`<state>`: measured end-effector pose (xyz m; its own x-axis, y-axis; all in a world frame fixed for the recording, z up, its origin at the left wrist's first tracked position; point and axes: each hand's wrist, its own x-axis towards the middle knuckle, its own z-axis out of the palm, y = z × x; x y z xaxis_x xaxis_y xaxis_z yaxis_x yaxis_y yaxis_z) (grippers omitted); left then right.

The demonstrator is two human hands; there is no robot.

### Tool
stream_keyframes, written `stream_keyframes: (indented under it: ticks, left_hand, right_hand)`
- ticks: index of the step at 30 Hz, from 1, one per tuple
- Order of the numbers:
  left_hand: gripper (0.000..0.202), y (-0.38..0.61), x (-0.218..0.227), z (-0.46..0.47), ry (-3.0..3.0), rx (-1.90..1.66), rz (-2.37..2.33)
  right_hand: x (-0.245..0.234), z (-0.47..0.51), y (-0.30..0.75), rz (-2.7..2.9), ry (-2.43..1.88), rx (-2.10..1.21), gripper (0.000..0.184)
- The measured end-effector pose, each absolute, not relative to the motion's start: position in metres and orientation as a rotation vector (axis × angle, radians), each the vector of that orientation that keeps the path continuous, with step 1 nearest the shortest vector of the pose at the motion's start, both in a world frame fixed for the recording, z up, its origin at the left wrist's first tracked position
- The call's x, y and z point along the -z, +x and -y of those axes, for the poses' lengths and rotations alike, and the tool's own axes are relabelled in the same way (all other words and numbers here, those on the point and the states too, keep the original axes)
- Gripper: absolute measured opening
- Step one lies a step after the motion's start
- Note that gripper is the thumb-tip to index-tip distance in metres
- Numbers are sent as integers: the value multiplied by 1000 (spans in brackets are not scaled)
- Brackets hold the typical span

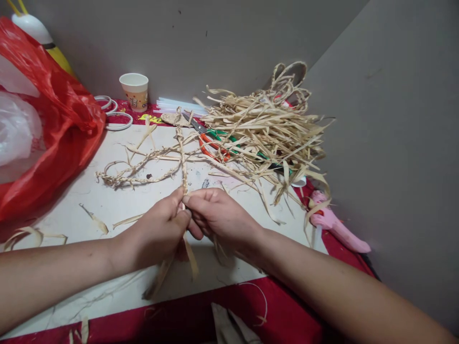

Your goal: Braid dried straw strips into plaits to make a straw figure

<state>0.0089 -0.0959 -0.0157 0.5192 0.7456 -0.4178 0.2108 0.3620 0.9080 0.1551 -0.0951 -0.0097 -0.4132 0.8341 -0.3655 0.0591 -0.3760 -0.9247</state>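
Observation:
My left hand [158, 229] and my right hand [218, 215] meet at the middle of the table, both pinched closed on the near end of a braided straw cord [183, 162]. The braid runs away from my fingers toward the back, then loops off to the left across the white table top [107, 205]. Loose flat straw strips [190, 260] hang down from under my hands toward me.
A heap of dry straw strips [265, 129] lies at the back right, with orange-handled scissors [211, 143] partly under it. A red plastic bag [46, 129] fills the left. A paper cup [135, 91], white rings [116, 119] and a pink glue gun [337, 227] sit around the edges.

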Motion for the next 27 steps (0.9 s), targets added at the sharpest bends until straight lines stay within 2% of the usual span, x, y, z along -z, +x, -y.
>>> stream_keyframes:
  ticks: [3, 6, 10, 15, 22, 27]
  left_hand:
    - [26, 10, 13, 99, 1221, -452, -1005]
    - [32, 12, 1, 96, 1098, -348, -983]
    - [29, 4, -23, 75, 1282, -189, -978]
    - [22, -8, -30, 52, 1621, -625, -1284]
    - [12, 2, -10, 59, 1106, -398, -884]
    - [12, 1, -9, 59, 1050, -291, -897]
  right_hand:
    - [10, 96, 153, 1294, -1295, -1789, 40]
    - [12, 93, 154, 1212, -1269, -1812, 31]
    - [12, 88, 161, 1009, -1184, -1872, 20]
    - [5, 85, 165, 953, -1153, -1955, 17]
    - [6, 83, 167, 1012, -1143, -2007, 20]
    - [5, 80, 169, 1090, -1156, -2027, 22]
